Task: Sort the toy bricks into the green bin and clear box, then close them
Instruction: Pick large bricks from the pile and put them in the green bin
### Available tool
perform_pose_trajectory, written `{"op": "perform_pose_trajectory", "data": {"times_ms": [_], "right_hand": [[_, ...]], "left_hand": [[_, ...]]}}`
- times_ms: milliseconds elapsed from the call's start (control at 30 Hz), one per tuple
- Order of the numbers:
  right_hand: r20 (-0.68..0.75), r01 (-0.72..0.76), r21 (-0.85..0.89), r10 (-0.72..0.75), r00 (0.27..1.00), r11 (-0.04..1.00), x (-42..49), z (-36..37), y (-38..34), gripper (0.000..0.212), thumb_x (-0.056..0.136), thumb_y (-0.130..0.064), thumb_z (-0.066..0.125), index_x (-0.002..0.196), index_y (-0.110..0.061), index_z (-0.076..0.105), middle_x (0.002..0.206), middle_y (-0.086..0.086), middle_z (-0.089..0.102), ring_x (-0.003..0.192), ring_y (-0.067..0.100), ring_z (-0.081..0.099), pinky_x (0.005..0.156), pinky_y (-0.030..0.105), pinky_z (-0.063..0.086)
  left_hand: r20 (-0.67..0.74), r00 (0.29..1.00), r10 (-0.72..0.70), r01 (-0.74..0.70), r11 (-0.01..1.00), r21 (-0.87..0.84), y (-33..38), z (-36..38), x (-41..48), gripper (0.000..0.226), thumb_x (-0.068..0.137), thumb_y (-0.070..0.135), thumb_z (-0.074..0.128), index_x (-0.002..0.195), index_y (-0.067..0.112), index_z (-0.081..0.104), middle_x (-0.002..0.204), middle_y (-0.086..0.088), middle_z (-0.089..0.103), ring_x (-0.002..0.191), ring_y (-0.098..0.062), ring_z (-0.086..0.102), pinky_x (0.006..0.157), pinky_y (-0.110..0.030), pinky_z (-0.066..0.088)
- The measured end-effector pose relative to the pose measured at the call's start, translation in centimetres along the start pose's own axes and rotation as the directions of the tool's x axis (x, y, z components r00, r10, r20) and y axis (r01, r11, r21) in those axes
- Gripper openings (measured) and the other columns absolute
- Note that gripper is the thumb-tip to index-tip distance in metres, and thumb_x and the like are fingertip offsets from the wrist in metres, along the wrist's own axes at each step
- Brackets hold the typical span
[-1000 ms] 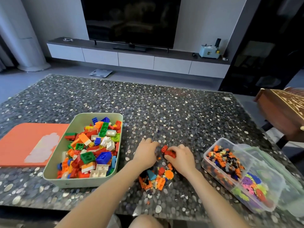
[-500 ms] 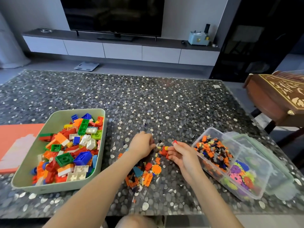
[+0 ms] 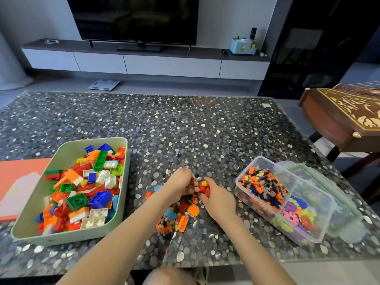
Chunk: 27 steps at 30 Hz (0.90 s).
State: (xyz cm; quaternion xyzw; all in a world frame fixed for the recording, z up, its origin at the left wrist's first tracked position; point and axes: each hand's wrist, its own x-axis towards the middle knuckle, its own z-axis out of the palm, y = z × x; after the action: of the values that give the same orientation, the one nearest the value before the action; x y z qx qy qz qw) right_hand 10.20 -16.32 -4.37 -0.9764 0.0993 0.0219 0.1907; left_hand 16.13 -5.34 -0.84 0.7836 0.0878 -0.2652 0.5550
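Picking small bricks off the speckled table (image 3: pixel 185 124).

Grips a red brick (image 3: pixel 204 188) with a yellow knob in the curled fingers of the right hand (image 3: pixel 219 199), near the middle of the table. Curls the left hand (image 3: pixel 181 185) down at 9 o'clock of that brick, fingertips close to it; cannot tell if holding anything. Works over a loose pile of small bricks (image 3: pixel 174 218) at 6 o'clock of the hands, partly under the wrists. Off at 9 o'clock, the open green bin (image 3: pixel 26 223), full of big bricks, with a flat orange lid (image 3: pixel 12 182) just past it. Off at 3 o'clock, the open clear box (image 3: pixel 265 161), holding small bricks and flower pieces, with its clear lid (image 3: pixel 349 202) just beside it at 3 o'clock.
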Motion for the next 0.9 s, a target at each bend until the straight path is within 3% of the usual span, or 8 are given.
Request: {"op": "perform_pose_trajectory", "data": {"times_ms": [100, 200, 333, 433, 500, 600, 700, 900], "right_hand": [[-0.016, 0.079, -0.028, -0.079, 0.997, 0.996, 0.4, 0.2, 0.2, 0.039, 0.095, -0.039, 0.048, 0.13, -0.023, 0.04, 0.108, 0.002, 0.066, 0.1, 0.025, 0.062, 0.067, 0.032, 0.038], [-0.041, 0.106, -0.065, -0.109, 0.993, 0.992, 0.2, 0.5, 0.7, 0.032, 0.095, -0.041, 0.048, 0.115, -0.016, 0.043, 0.102, 0.004, 0.067, 0.094, 0.026, 0.063, 0.063, 0.031, 0.035], [-0.054, 0.105, 0.0, -0.105, 0.993, 0.994, -0.2, 0.6, 1.1, 0.033, 0.095, -0.043, 0.048, 0.111, -0.014, 0.044, 0.097, 0.005, 0.066, 0.091, 0.026, 0.063, 0.064, 0.033, 0.039], [-0.06, 0.064, 0.269, -0.05, 0.997, 0.961, -0.8, -0.4, 1.5, 0.028, 0.092, -0.04, 0.055, 0.108, -0.017, 0.05, 0.086, -0.003, 0.064, 0.08, 0.016, 0.06, 0.062, 0.023, 0.042], [-0.016, 0.012, 0.501, -0.005, 1.0, 0.865, -1.1, -1.3, 1.1, 0.023, 0.091, -0.037, 0.058, 0.102, -0.018, 0.055, 0.074, -0.006, 0.059, 0.064, 0.008, 0.054, 0.053, 0.016, 0.037], [0.207, -0.186, 0.889, -0.005, 0.978, 0.419, -1.2, -2.5, -1.0, 0.021, 0.095, -0.03, 0.054, 0.091, -0.009, 0.055, 0.064, 0.001, 0.05, 0.049, 0.01, 0.041, 0.043, 0.022, 0.033], [0.336, -0.318, 0.937, -0.127, 0.933, 0.141, -0.6, -3.9, -4.6, 0.026, 0.098, -0.027, 0.048, 0.083, -0.006, 0.051, 0.063, 0.004, 0.049, 0.05, 0.011, 0.042, 0.042, 0.021, 0.035], [0.392, -0.351, 0.919, -0.33, 0.859, 0.178, 0.6, -4.3, -14.9, 0.006, 0.097, -0.014, 0.051, 0.094, -0.009, 0.052, 0.07, 0.006, 0.047, 0.056, 0.011, 0.043, 0.041, 0.016, 0.038]], "left_hand": [[0.026, 0.993, 0.111, -0.114, 0.948, 0.298, 0.0, 0.2, 0.3, 0.019, 0.097, 0.013, 0.035, 0.082, 0.013, 0.045, 0.071, -0.001, 0.046, 0.059, -0.013, 0.043, 0.051, -0.023, 0.036], [0.114, 0.974, 0.198, -0.226, 0.777, 0.587, -0.3, 0.4, 0.3, 0.019, 0.093, 0.014, 0.04, 0.103, 0.006, 0.054, 0.084, -0.003, 0.055, 0.076, -0.017, 0.048, 0.064, -0.027, 0.036], [0.211, 0.963, 0.169, -0.267, 0.712, 0.649, -0.5, 0.4, -0.6, 0.033, 0.087, 0.008, 0.049, 0.119, 0.012, 0.057, 0.11, -0.006, 0.061, 0.091, -0.019, 0.056, 0.067, -0.024, 0.042], [0.177, 0.963, 0.204, -0.268, 0.802, 0.533, -0.4, 0.0, -1.0, 0.032, 0.087, 0.004, 0.047, 0.114, 0.013, 0.061, 0.087, 0.001, 0.057, 0.072, -0.013, 0.052, 0.057, -0.022, 0.039], [0.097, 0.964, 0.248, -0.264, 0.835, 0.483, -0.2, -0.9, -1.4, 0.03, 0.086, 0.003, 0.046, 0.109, 0.015, 0.062, 0.078, 0.004, 0.052, 0.064, -0.013, 0.048, 0.056, -0.024, 0.037], [0.013, 0.96, 0.28, -0.261, 0.878, 0.401, 0.3, -3.5, -2.5, 0.025, 0.087, 0.002, 0.046, 0.103, 0.016, 0.06, 0.079, 0.002, 0.053, 0.06, -0.013, 0.049, 0.057, -0.027, 0.039], [-0.118, 0.946, 0.303, -0.248, 0.906, 0.342, 0.5, -7.5, -4.2, 0.027, 0.087, 0.0, 0.044, 0.102, 0.016, 0.06, 0.078, 0.003, 0.053, 0.059, -0.011, 0.048, 0.052, -0.023, 0.036], [-0.478, 0.829, 0.292, -0.125, 0.928, 0.352, -1.3, -17.2, -7.0, 0.035, 0.084, -0.004, 0.041, 0.105, 0.013, 0.063, 0.081, -0.005, 0.061, 0.068, -0.025, 0.057, 0.055, -0.028, 0.036]]}}
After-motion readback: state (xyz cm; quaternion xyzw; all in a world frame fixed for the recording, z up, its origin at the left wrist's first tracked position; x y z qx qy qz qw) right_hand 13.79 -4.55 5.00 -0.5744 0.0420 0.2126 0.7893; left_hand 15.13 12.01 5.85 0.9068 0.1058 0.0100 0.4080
